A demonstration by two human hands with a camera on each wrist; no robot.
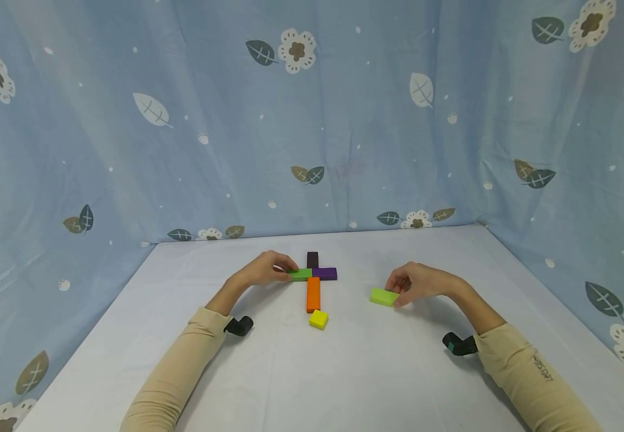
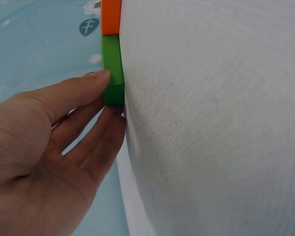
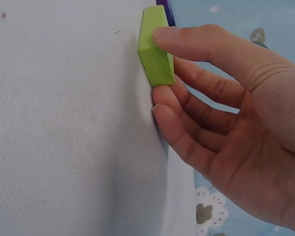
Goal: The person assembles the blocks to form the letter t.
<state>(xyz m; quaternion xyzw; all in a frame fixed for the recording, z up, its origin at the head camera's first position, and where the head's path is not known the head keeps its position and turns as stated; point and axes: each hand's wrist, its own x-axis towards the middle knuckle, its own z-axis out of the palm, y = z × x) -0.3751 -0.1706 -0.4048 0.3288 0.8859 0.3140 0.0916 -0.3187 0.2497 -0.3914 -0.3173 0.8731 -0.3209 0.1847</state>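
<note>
In the head view my left hand (image 1: 269, 267) pinches the outer end of a green block (image 1: 302, 275), thumb on its near side. That block lies against a purple block (image 1: 325, 273), forming a crossbar between a dark block (image 1: 312, 259) behind and an orange block (image 1: 313, 294) in front. Off to the right, my right hand (image 1: 419, 281) holds a lime green block (image 1: 383, 297) by its right end, between thumb and fingers. The right wrist view shows the thumb on the lime block's (image 3: 156, 54) near face, with fingers behind it.
A small yellow block (image 1: 319, 319) sits by the near end of the orange one, turned at an angle. All of it lies on a white-covered table (image 1: 344, 378). A blue patterned curtain (image 1: 344, 120) hangs behind and along both sides.
</note>
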